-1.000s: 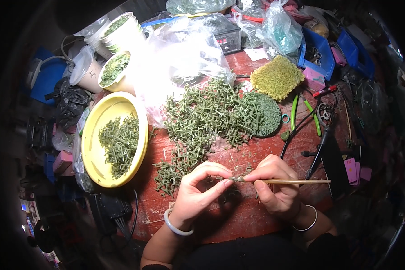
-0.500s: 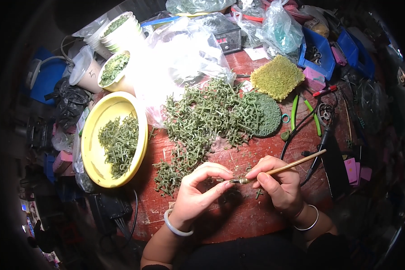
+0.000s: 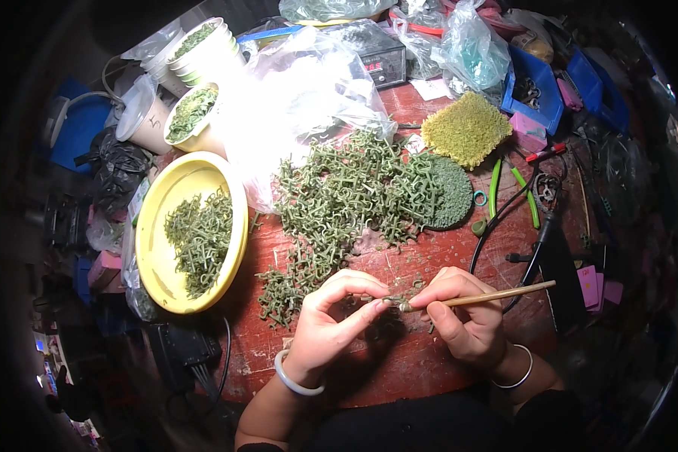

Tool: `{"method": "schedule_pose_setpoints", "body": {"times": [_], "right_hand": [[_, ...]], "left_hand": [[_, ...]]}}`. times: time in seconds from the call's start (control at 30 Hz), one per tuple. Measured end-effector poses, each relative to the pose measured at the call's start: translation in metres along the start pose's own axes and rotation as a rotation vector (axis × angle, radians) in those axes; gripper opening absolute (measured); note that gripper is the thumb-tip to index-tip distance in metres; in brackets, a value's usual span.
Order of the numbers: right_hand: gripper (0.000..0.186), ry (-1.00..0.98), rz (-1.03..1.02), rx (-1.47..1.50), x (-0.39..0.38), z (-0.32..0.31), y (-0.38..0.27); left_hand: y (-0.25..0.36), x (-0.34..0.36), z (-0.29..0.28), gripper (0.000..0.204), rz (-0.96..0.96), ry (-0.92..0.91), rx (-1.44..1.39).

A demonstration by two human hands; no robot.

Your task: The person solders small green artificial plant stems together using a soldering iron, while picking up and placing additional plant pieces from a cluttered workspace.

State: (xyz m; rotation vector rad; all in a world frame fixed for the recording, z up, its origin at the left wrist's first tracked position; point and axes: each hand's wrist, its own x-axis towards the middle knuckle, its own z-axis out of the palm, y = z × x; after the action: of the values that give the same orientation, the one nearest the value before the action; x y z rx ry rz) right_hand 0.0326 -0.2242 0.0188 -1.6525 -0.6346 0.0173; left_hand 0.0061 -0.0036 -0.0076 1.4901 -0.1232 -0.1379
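Note:
My left hand (image 3: 325,319) is closed, thumb and fingertips pinching a small green wax-like piece (image 3: 392,299) above the red table (image 3: 459,252). Its exact shape is partly hidden by the fingers. In my right hand (image 3: 465,318) is a slim wooden-handled tool (image 3: 505,292), held like a pencil with its metal collar against the small piece. The tool's tip is too small to make out. Just beyond my hands lies a heap of green twisted and cross-shaped pieces (image 3: 346,181).
To the left, a yellow basin (image 3: 152,260) holds more green pieces. Yellow (image 3: 467,129) and green (image 3: 452,192) textured pads lie beyond the heap. A corded pen-like tool (image 3: 544,227), green-handled pliers (image 3: 494,188) and blue bins (image 3: 533,87) are at right.
The tool has tilted flatter, its rear end swinging down and slightly right. Its tip has come up closer over the small piece. My left hand is almost unmoved.

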Motion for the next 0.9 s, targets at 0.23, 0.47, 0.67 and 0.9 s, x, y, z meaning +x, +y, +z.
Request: {"method": "schedule_pose_setpoints", "body": {"times": [0.23,0.47,0.67,0.9], "right_hand": [[0.012,0.001,-0.012,-0.045,0.0000,0.0021,-0.0005],[0.016,0.024,-0.056,-0.040,0.0004,0.0035,0.0011],[0.013,-0.002,-0.064,-0.037,0.0012,0.0037,-0.0007],[0.013,-0.003,-0.061,-0.044,0.0003,0.0050,0.0008]], "left_hand": [[-0.0013,0.0006,-0.0015,0.017,0.047,-0.009,0.036],[-0.0005,-0.0001,-0.0004,0.017,0.031,0.012,0.022],[-0.0002,-0.0003,0.0006,0.016,-0.025,0.039,0.002],[-0.0024,-0.0002,0.0001,0.015,0.000,0.045,0.019]]}}
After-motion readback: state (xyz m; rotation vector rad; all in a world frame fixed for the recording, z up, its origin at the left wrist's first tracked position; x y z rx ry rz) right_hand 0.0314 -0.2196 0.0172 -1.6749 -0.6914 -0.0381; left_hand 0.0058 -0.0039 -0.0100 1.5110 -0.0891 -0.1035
